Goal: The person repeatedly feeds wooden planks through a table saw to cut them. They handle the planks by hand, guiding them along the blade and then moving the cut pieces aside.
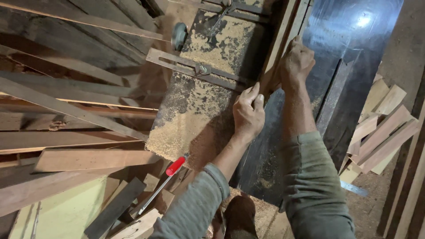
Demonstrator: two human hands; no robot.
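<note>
Long pale-brown wooden strip (278,48) — narrow, straight-edged, running up the dark metal saw table (349,40). Right hand (295,63) clamped over it. Left hand (249,111) just below, fingers loosely curled against its near end — grip unclear. Sawdust-covered plate (199,110) left of the hands.

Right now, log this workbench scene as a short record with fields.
setting: woodworking machine table, dark metal, with sawdust over its left part
left hand: left hand rests on the table edge beside a narrow wooden strip
right hand: right hand presses on the same strip, farther along
fence: metal slotted bar with a bolt lies across the sawdust
tool: red-handled screwdriver lies below the table on the offcuts
left side: long wooden planks
right side: stacked short wood pieces
</note>
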